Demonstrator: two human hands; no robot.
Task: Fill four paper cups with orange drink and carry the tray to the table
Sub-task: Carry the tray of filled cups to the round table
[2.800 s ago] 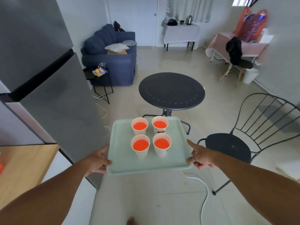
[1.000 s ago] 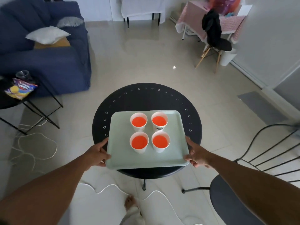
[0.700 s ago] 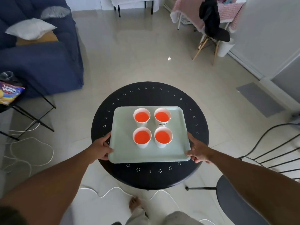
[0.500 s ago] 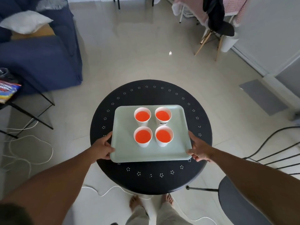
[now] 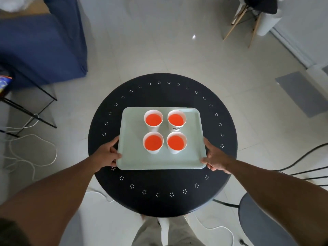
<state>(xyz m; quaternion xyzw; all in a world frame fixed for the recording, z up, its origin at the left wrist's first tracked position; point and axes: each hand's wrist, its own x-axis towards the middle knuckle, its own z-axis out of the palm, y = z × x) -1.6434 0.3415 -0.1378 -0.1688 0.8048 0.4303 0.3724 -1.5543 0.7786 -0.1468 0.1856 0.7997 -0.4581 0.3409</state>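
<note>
Pale green rectangular plastic tray (image 5: 134, 157): frame centre, over round black perforated metal surface (image 5: 159, 197); contact unclear.
Four white paper cups (image 5: 153, 119), orange drink near brims.
Left hand (image 5: 106, 154), right hand (image 5: 215, 159): fingers holding tray edges.
Risk: uneven release tilts tray, drink spills.

Both my arms reach forward and down, bare, elbows slightly bent, converging toward the middle. My left hand (image 5: 108, 153) curls inward with the thumb on top and fingers tucked under, gripping. My right hand (image 5: 215, 159) mirrors it, thumb lying along the top, fingers clamped beneath.
</note>
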